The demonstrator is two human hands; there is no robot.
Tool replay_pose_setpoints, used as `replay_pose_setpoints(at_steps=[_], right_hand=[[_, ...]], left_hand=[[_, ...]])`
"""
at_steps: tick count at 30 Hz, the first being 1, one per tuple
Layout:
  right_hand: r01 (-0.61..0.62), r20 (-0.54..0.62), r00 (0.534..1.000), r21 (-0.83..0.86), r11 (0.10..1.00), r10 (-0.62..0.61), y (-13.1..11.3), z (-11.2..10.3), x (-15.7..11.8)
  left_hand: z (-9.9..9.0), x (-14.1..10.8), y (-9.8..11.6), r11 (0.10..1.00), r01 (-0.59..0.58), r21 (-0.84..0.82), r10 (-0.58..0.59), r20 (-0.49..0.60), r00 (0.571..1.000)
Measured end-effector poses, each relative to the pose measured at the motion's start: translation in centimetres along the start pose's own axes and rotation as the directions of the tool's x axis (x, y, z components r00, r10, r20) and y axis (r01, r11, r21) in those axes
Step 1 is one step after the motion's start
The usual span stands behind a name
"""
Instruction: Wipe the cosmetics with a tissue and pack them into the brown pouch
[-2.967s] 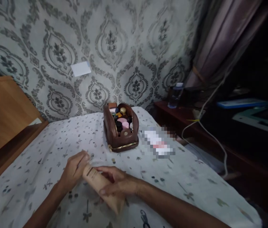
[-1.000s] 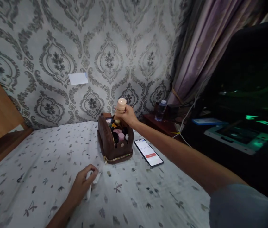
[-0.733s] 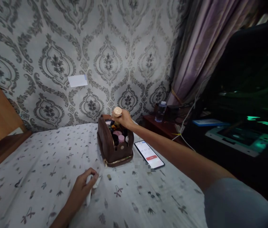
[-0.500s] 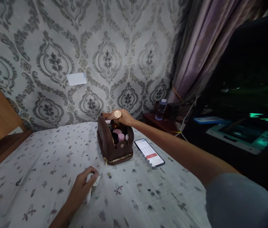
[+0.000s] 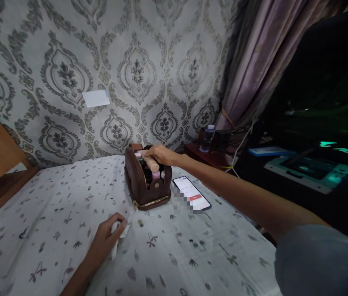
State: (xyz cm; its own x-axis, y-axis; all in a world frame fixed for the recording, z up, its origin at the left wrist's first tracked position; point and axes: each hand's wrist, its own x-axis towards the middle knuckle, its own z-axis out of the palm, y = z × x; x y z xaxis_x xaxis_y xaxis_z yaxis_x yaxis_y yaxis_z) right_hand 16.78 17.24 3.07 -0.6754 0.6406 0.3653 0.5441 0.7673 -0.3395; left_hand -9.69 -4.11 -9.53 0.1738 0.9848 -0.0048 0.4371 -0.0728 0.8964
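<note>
My right hand [image 5: 160, 155] has its fingers around the peach tube [image 5: 150, 162], which lies tipped under my fingers with its round cap end poking out toward the near side, at the open top of the brown cosmetic bag [image 5: 148, 193] near the far edge of the bed [image 5: 78, 213]. My left hand [image 5: 109, 235] is pinching a crumpled white tissue [image 5: 115, 242] over the bed, in front of the bag and well apart from the tube.
</note>
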Motion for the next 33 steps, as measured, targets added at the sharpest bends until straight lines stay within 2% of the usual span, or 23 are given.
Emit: replay_pose_setpoints(at_steps=[4,8,11,15,22,28,33], right_hand=[[0.015,0.012,1.000,-0.083,0.996,-0.014,-1.2,-0.8,-1.2],[0.015,0.139,0.990,-0.241,0.970,0.019,-1.7,-1.5,-2.6],[-0.031,0.164,0.983,-0.269,0.963,0.078,-1.5,-1.3,-2.7],[-0.030,0.191,0.978,-0.268,0.963,0.083,-1.2,-0.9,-2.2],[-0.038,0.214,0.974,-0.198,0.980,0.081,-1.5,-0.9,-2.1],[-0.144,0.139,0.970,-0.337,0.930,0.201,-2.8,-0.2,-1.7],[-0.204,0.145,0.952,-0.352,0.914,0.268,-3.6,-0.2,-1.7]], left_hand=[[-0.1,0.0,0.1,0.999,-0.037,0.036,0.037,-0.016,0.999],[-0.1,0.0,0.2,0.998,-0.032,0.049,0.033,-0.014,0.999],[-0.1,0.0,0.1,0.998,-0.014,0.059,0.013,0.008,1.000],[-0.1,0.2,-0.3,0.997,-0.011,0.071,0.009,0.028,1.000],[-0.1,0.1,-0.1,0.993,-0.038,0.114,0.038,0.010,0.999],[0.0,0.2,-0.3,0.996,-0.035,0.086,0.033,0.022,0.999],[0.0,0.2,-0.3,0.994,-0.045,0.099,0.043,0.019,0.999]])
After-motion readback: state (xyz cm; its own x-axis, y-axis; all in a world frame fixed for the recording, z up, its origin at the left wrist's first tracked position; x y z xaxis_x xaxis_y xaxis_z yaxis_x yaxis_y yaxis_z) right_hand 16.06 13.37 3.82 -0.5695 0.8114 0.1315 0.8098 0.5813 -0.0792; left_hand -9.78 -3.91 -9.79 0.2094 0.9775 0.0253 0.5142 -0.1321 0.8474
